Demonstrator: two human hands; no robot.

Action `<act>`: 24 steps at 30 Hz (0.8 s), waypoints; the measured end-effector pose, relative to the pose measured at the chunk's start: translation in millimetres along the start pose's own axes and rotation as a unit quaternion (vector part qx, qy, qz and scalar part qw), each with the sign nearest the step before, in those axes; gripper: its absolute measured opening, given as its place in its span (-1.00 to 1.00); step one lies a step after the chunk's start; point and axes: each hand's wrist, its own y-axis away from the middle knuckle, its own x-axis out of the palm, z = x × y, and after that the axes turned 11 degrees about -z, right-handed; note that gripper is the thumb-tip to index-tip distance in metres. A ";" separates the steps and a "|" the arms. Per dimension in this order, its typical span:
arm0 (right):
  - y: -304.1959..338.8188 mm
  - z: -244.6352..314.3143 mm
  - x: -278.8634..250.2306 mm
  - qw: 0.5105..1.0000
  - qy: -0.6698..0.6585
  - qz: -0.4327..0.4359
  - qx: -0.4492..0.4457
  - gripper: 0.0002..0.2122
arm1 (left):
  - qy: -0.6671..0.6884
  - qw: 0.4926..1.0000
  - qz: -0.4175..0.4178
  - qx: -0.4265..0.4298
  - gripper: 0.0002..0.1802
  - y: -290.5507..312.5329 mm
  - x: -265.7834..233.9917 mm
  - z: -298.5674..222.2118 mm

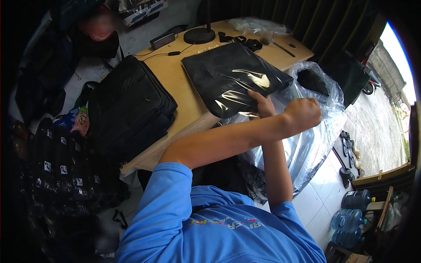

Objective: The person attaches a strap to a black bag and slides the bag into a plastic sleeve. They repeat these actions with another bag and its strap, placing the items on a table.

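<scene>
Flat black article (219,65) in clear glossy film: over the surface (187,98), near right part; right hand (264,106) clamped on its near edge. Left hand (303,115): apart, crossed rightward, fisted; contents indeterminable. Black packs (55,177), left: small labels, illegible. Clear plastic bag (305,149): right. Cup (265,36), far: dark contents.

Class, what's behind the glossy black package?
Beyond the package: a round stand base, black straps and a clear cup on the wooden table. Tabletop beneath the package is hidden.
</scene>
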 end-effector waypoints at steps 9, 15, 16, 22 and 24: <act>10.2 9.0 3.2 0.993 -0.049 0.045 0.094 -0.87 | 0.049 0.992 0.072 0.090 -0.80 -19.2 -19.4 0.0; 1.7 -26.1 -10.7 0.974 -0.110 0.128 0.150 -0.85 | -0.053 0.996 -0.020 0.069 -0.89 -9.8 4.6 2.8; 1.5 -28.5 -11.1 0.971 -0.149 0.112 0.149 -0.86 | -0.054 0.996 -0.021 0.069 -0.89 -9.2 10.2 1.1; -3.4 -27.1 -9.7 0.944 -0.257 0.070 0.194 -0.89 | -0.263 0.943 0.177 0.105 -0.80 -18.2 24.1 -8.8; -21.3 -44.4 -24.4 0.957 -0.228 0.069 0.162 -0.89 | -0.232 0.956 0.143 0.105 -0.80 -20.5 24.1 -13.8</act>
